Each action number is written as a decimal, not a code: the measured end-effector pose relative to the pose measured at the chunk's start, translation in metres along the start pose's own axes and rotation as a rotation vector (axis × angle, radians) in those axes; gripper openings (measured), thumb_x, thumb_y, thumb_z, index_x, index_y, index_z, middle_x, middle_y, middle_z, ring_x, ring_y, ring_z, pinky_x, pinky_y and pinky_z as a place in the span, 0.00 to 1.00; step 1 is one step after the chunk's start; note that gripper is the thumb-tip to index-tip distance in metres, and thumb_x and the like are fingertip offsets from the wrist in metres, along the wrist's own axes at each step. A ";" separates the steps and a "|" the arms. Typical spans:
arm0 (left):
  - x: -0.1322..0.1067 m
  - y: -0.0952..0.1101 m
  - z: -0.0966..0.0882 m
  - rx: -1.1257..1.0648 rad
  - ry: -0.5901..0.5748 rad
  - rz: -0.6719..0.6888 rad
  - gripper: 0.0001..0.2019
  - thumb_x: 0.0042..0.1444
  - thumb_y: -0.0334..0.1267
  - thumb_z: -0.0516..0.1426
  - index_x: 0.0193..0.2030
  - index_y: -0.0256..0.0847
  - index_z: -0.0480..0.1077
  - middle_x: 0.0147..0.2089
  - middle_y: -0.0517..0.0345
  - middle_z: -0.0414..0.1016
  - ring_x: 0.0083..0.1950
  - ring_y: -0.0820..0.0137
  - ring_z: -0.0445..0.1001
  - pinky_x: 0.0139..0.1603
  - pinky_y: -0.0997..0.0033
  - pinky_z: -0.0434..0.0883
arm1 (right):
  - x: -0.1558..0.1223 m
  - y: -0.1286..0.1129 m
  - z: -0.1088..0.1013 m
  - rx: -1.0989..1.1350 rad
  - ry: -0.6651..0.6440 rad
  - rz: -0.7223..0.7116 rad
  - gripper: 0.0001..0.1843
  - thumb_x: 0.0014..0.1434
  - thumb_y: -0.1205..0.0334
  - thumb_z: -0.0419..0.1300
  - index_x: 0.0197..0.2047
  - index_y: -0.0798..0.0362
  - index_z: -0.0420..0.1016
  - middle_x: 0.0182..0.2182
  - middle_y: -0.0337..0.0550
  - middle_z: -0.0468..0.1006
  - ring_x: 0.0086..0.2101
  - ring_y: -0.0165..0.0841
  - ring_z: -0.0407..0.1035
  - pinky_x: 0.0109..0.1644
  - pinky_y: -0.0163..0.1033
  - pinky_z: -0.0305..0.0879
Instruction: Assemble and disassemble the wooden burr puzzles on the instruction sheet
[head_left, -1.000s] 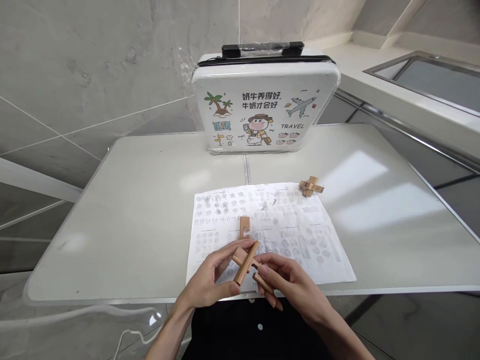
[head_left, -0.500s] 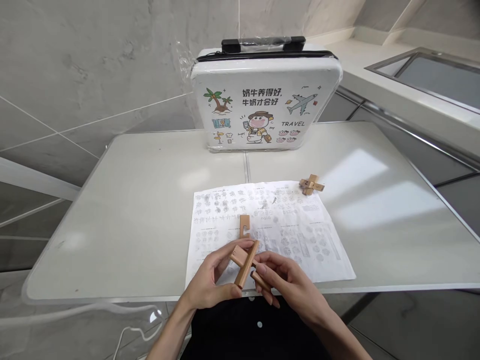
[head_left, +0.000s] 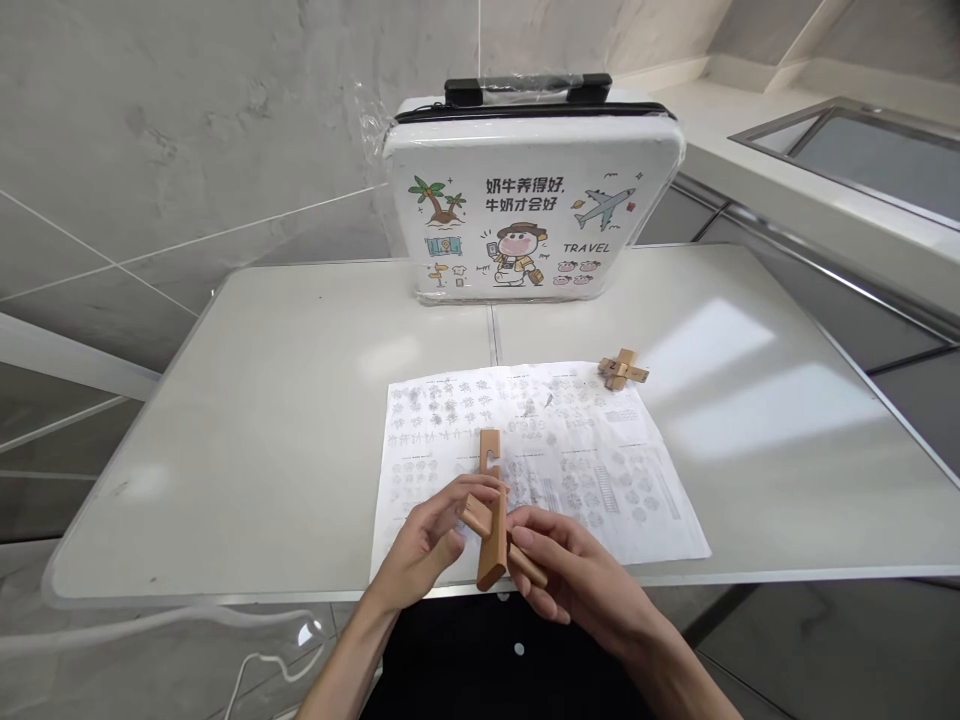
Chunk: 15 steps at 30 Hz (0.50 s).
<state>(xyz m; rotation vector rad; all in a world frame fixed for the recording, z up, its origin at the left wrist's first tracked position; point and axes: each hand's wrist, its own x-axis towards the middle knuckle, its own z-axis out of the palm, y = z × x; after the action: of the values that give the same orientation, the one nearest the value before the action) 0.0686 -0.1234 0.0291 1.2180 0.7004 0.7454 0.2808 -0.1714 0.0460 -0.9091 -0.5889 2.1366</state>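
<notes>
Two crossed wooden puzzle pieces (head_left: 493, 545) are held between my hands over the near edge of the paper. One long bar points toward me, and the other crosses it. My right hand (head_left: 574, 560) grips the crossing bar on the right with thumb and fingers. My left hand (head_left: 427, 540) curls its fingertips over the far end of the long bar, its thumb lifted off. A loose notched wooden piece (head_left: 489, 443) lies on the paper just beyond my fingers. The joint between the held pieces is partly hidden.
A creased instruction sheet (head_left: 652, 520) with printed diagrams lies on the white folding table (head_left: 262, 420). An assembled wooden cross puzzle (head_left: 622, 370) sits at the sheet's far right corner. At the back stands a white cartoon-printed case (head_left: 465, 150) in plastic wrap.
The long bar has turned to point more straight toward me, its broad face now showing. My left thumb has come off its near end. The loose notched piece stays put.
</notes>
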 end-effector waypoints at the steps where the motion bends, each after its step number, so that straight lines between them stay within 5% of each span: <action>1: 0.001 -0.001 0.001 -0.014 0.020 0.004 0.23 0.67 0.60 0.59 0.55 0.44 0.79 0.62 0.41 0.74 0.66 0.46 0.71 0.69 0.47 0.68 | 0.002 0.002 0.001 0.054 -0.023 0.017 0.19 0.69 0.45 0.67 0.44 0.54 0.77 0.25 0.35 0.73 0.18 0.21 0.60 0.21 0.29 0.53; 5: 0.002 -0.009 0.008 -0.107 0.161 0.003 0.18 0.68 0.55 0.61 0.40 0.41 0.79 0.50 0.47 0.77 0.52 0.58 0.76 0.58 0.57 0.74 | 0.009 0.008 0.005 0.137 -0.125 0.062 0.20 0.71 0.44 0.64 0.42 0.54 0.74 0.26 0.36 0.74 0.16 0.21 0.59 0.18 0.28 0.52; 8: 0.003 -0.013 0.012 -0.213 0.322 -0.018 0.19 0.67 0.55 0.62 0.36 0.40 0.77 0.42 0.51 0.76 0.41 0.66 0.74 0.47 0.66 0.74 | 0.013 0.008 0.004 -0.053 -0.101 -0.007 0.22 0.73 0.41 0.58 0.45 0.53 0.73 0.28 0.39 0.77 0.19 0.26 0.67 0.21 0.31 0.61; 13: 0.007 -0.013 0.010 -0.322 0.603 -0.110 0.18 0.64 0.55 0.65 0.40 0.40 0.78 0.41 0.55 0.75 0.38 0.69 0.73 0.42 0.72 0.73 | 0.025 -0.001 -0.012 -0.846 0.386 -0.386 0.17 0.74 0.47 0.58 0.57 0.49 0.72 0.41 0.47 0.80 0.37 0.38 0.76 0.40 0.43 0.74; 15: 0.007 -0.013 0.009 -0.317 0.637 -0.130 0.19 0.64 0.56 0.65 0.41 0.40 0.78 0.42 0.55 0.76 0.37 0.70 0.73 0.39 0.73 0.72 | 0.032 -0.002 -0.018 -1.098 0.459 -0.490 0.18 0.72 0.52 0.61 0.61 0.46 0.70 0.52 0.51 0.77 0.49 0.44 0.75 0.49 0.48 0.75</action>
<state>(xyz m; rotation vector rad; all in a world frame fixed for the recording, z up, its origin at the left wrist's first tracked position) 0.0819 -0.1247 0.0173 0.6299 1.1188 1.1019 0.2803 -0.1431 0.0223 -1.5409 -1.5828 1.0067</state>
